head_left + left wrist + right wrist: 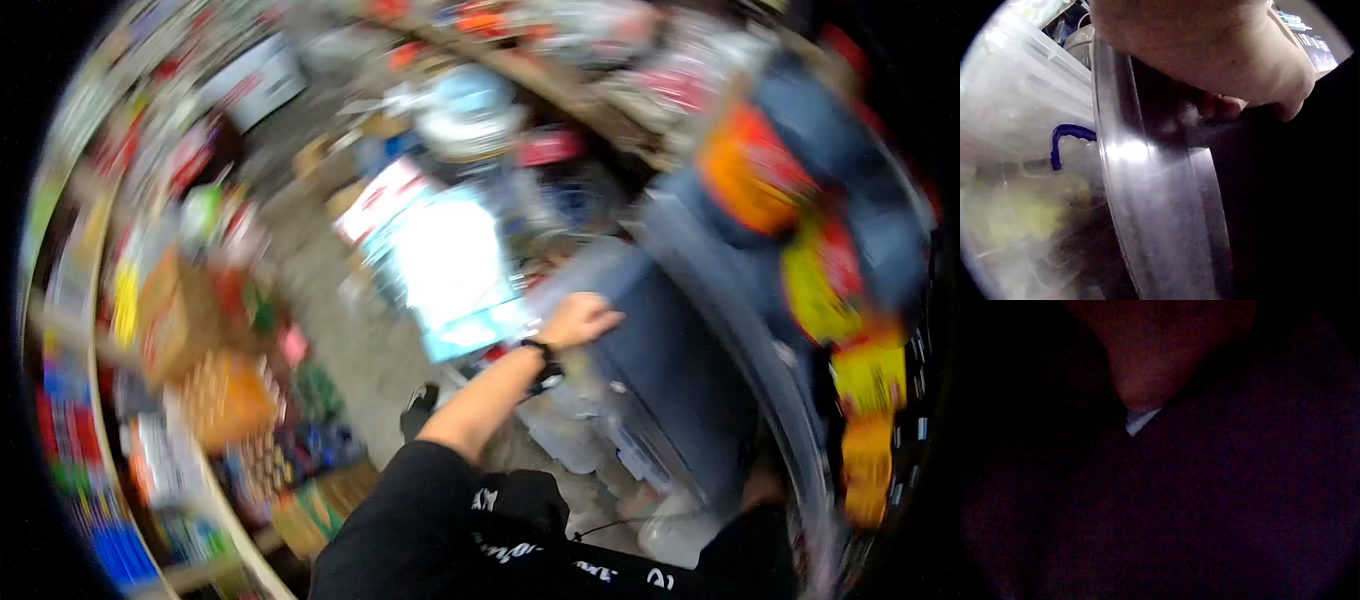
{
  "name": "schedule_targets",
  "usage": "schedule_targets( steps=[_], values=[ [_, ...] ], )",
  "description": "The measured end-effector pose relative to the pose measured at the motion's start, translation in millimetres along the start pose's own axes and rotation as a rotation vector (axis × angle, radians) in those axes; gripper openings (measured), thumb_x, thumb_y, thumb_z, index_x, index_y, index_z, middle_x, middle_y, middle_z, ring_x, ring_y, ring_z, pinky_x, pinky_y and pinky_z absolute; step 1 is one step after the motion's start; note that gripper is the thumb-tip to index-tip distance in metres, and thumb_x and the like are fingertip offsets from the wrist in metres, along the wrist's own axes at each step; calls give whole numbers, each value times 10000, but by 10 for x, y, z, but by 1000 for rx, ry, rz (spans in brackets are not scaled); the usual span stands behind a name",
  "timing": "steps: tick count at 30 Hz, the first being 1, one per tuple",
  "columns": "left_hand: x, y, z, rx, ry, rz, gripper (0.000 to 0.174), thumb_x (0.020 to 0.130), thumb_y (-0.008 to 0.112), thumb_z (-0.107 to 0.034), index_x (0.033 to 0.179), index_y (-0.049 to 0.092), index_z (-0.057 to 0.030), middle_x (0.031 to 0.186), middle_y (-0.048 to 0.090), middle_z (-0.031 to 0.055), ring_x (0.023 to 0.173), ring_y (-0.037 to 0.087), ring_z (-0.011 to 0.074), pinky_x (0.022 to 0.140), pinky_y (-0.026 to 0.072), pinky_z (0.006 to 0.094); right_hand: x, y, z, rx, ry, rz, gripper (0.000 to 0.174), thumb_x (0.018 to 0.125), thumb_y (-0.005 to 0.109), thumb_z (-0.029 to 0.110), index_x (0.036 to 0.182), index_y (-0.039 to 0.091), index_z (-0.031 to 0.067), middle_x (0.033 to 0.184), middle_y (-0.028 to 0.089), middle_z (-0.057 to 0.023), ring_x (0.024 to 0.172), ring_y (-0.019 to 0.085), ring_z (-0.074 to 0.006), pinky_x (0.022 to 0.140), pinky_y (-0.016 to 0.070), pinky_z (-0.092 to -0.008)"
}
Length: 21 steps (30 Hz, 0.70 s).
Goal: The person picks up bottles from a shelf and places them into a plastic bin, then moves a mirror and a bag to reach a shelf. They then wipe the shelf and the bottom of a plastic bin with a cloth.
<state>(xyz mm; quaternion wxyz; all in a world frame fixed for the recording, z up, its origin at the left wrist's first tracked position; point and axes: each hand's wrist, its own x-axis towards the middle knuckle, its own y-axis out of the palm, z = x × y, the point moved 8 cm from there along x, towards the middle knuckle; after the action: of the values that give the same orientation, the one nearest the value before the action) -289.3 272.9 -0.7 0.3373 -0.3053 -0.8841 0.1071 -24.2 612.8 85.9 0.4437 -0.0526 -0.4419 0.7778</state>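
In the head view my left hand [580, 320] is on the near-left edge of a large dark bin [680, 370]. The left wrist view shows that hand [1210, 50] from close by, its fingers curled over the top of a translucent grey rim [1160, 206], with deep shadow to the right. The right wrist view is nearly black; a dim part of my right hand [1154, 356] shows at the top, above a small pale patch [1141, 422]. Whatever the right hand touches is hidden in the dark.
Shelves of packaged goods line the left, with a cardboard box [175, 315] and an orange pack [228, 400]. Shiny plastic packets [450, 260] lie ahead of the left hand. Dark bags with orange and yellow labels [755, 170] stand at right. Clear containers [565, 430] are below the hand.
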Motion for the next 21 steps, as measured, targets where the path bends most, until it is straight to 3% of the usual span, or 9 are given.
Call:
schedule_targets(
  steps=[3,5,8,13,19,21],
  values=[
    [14,135,97,-2,-72,92,347,887,661,-249,670,558,1,666,533,183,674,550,371,625,422,449,-76,-468,-314,-30,128,-142,559,1027,347,490,1424,326,97,1447,317,-88,1305,291,-239,1132,254,-413],
    [7,170,85,-33,32,12,313,876,653,-216,697,556,22,661,506,181,644,523,370,603,408,440,-92,-727,-581,-45,213,-211,564,1027,345,493,1428,320,98,1452,310,-88,1310,284,-239,1134,250,-412],
    [8,258,130,-47,102,93,294,869,633,-179,671,527,10,644,487,164,636,518,359,584,399,429,-195,-967,-864,-85,335,-300,571,1026,342,498,1433,311,99,1458,300,-87,1317,275,-238,1138,243,-411],
    [24,281,141,-167,158,205,417,971,442,-244,643,478,10,606,462,129,570,462,283,562,345,391,-406,-1000,-1033,-129,533,-386,583,1025,337,506,1442,296,100,1470,282,-85,1329,258,-236,1144,233,-410],
    [11,337,226,-259,61,409,461,1007,372,-269,651,471,6,611,460,122,554,447,259,539,327,364,-673,-940,-1162,-145,707,-413,598,1024,331,515,1453,278,102,1484,261,-84,1343,238,-235,1151,220,-408],
    [12,362,102,-235,126,396,440,999,381,-249,632,446,-15,602,454,105,549,442,246,529,325,357,-664,-926,-1191,-148,721,-415,603,1024,329,518,1456,272,102,1488,254,-83,1348,231,-234,1153,215,-407]
  ],
)
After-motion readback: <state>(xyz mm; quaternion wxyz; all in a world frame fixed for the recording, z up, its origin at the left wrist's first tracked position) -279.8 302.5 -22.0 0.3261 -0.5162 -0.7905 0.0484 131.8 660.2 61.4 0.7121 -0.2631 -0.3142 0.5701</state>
